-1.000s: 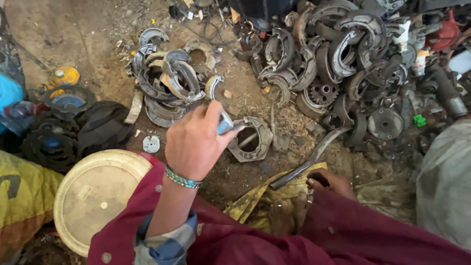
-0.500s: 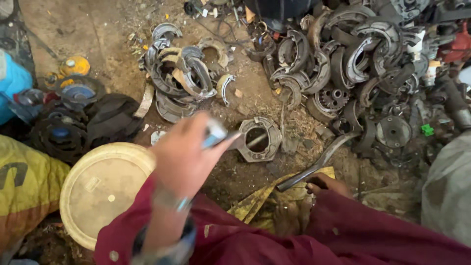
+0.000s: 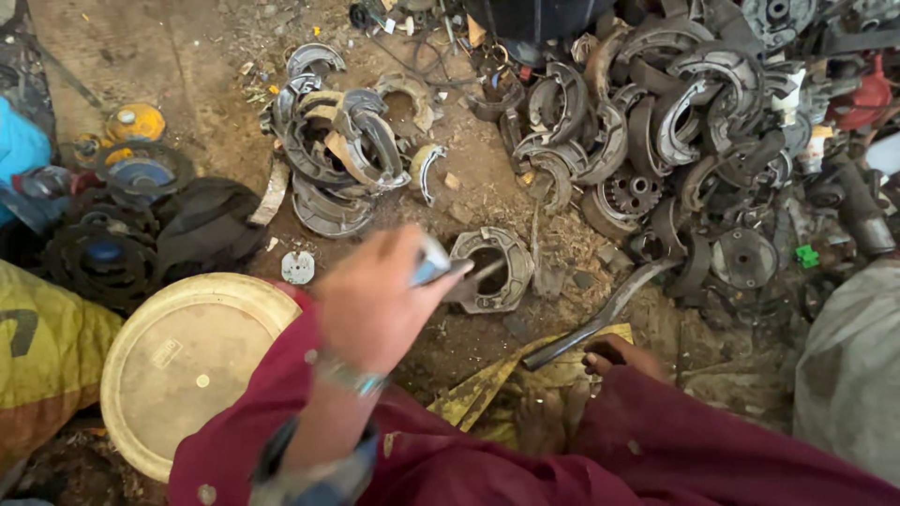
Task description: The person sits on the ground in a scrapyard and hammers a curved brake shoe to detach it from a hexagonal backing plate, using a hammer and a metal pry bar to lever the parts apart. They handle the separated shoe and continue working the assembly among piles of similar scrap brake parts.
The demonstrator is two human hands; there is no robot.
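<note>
My left hand [image 3: 380, 295] is raised over the dirt floor and blurred. It is closed around a small grey-blue tool [image 3: 433, 262] whose tip points toward a round pair of worn brake shoes [image 3: 494, 269] lying on the ground. My right hand [image 3: 623, 358] sits low by my knee and grips the near end of a long dark curved metal bar [image 3: 609, 314], which runs up and to the right. Both arms wear maroon sleeves, and the left wrist has a beaded bracelet.
A big heap of rusty brake shoes and gears [image 3: 675, 131] fills the upper right. A smaller heap [image 3: 342, 159] lies upper centre. A cream round lid [image 3: 183, 361] sits lower left, with dark rubber rings [image 3: 103, 253] and a yellow sack [image 3: 42, 356] beside it. A grey sack [image 3: 848, 375] stands right.
My left hand with the tool has dropped slightly and become blurred with motion. The right hand has stayed on the bar. The view has shifted a little.
</note>
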